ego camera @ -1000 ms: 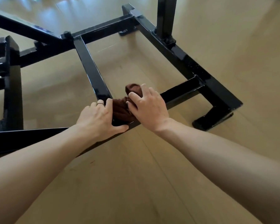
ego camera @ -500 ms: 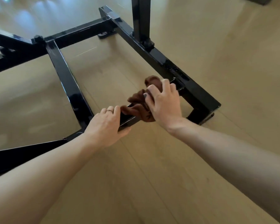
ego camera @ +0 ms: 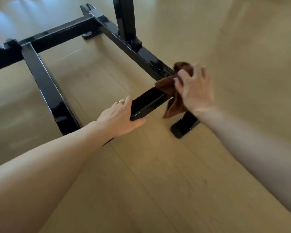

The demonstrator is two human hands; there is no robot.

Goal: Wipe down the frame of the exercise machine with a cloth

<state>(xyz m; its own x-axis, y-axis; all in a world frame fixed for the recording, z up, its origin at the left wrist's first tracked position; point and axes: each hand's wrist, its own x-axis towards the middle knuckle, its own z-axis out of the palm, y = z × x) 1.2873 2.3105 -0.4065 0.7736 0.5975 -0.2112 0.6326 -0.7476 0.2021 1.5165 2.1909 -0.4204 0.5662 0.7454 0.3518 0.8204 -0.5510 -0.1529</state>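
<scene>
Frame: the black steel frame [ego camera: 45, 91] of the exercise machine sits low on the floor, glossy rectangular bars joined into a base, with an upright post [ego camera: 124, 15] rising at about 12 o'clock.
Near crossbar: a short shiny bar [ego camera: 148, 101] runs from the left hand up towards 2 o'clock, meeting the long side rail [ego camera: 133, 47] at the corner.
Cloth: the brown cloth [ego camera: 171, 98] is bunched over that corner at about 2 o'clock from the picture's middle, touching the end of the crossbar, with a flap hanging down below the bar.
Right hand: the right hand [ego camera: 195, 88] lies on top of the cloth, fingers curled into the fabric and gripping it; the hand is blurred, so finer detail of the fingers cannot be told.
Left hand: the left hand [ego camera: 119, 116] clasps the near end of the crossbar, fingers over the top and the thumb tucked under its lower edge; a ring [ego camera: 120, 102] shows on one finger.
Foot: a flat black foot [ego camera: 185, 126] of the frame rests on the floor just below the cloth, at about 4 o'clock from it.
Floor: pale wood-look floor [ego camera: 158, 182] with long plank seams; light glare at 11 o'clock.
Arms: both bare forearms reach in from the bottom corners.
</scene>
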